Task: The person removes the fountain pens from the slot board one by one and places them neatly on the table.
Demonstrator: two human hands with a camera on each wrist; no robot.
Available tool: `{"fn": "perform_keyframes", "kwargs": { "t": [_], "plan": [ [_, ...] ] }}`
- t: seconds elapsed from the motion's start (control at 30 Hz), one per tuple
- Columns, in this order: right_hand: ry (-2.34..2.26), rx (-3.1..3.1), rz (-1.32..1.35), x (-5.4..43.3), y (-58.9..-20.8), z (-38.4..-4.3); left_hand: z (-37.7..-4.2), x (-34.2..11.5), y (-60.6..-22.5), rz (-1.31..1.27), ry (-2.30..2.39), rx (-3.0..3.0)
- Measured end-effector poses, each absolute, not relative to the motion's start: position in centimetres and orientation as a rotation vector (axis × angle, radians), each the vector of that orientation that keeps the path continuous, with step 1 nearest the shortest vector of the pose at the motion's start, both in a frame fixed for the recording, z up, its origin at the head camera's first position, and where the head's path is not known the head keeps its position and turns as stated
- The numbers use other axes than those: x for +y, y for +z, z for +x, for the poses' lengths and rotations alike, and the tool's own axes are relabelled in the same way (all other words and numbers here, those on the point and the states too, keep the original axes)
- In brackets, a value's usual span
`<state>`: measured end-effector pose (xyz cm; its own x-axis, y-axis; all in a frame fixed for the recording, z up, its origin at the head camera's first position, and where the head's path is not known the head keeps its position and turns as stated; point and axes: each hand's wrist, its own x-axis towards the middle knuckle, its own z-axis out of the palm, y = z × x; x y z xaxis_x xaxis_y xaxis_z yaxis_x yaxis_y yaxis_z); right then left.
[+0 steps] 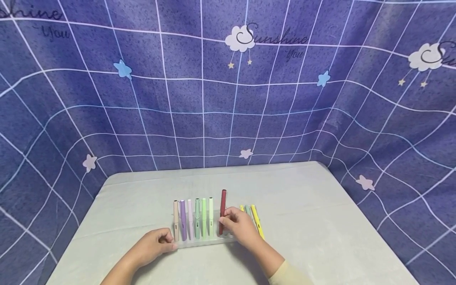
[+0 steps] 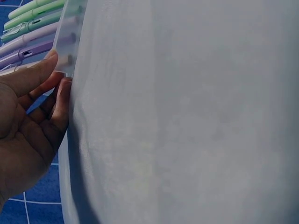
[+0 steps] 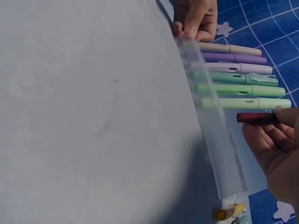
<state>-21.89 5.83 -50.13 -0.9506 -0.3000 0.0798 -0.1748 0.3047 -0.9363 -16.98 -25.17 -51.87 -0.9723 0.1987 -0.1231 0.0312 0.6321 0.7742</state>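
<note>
A clear plastic pen stand (image 1: 199,243) sits on the table with several pens upright in a row: beige (image 1: 176,215), purple (image 1: 183,221), lilac (image 1: 190,221), and a few greens, such as the pale green pen (image 1: 211,217) nearest the middle. My left hand (image 1: 153,246) grips the stand's left end, thumb on the front wall (image 2: 70,28) and fingers around the corner. In my right hand (image 1: 244,231), thumb and fingers pinch a dark red pen (image 1: 223,204), held near upright over the stand's right half. Its lower end (image 3: 245,117) shows beside the pale green pen.
To the right of the stand, partly behind my right hand, lie yellow pens (image 1: 257,219) and a grey-green pen (image 1: 248,211). A pale cloth covers the table (image 1: 303,237). Blue grid-patterned fabric (image 1: 221,95) rises behind and at both sides.
</note>
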Motion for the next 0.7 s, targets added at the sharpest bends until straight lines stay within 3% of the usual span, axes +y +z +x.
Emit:
{"fn": "perform_keyframes", "kwargs": {
  "t": [0.7],
  "plan": [
    [-1.769, 2.354, -0.336, 11.2, -50.8, -22.2, -16.9, -24.9, -51.7, 0.157, 1.234, 2.652]
  ]
}}
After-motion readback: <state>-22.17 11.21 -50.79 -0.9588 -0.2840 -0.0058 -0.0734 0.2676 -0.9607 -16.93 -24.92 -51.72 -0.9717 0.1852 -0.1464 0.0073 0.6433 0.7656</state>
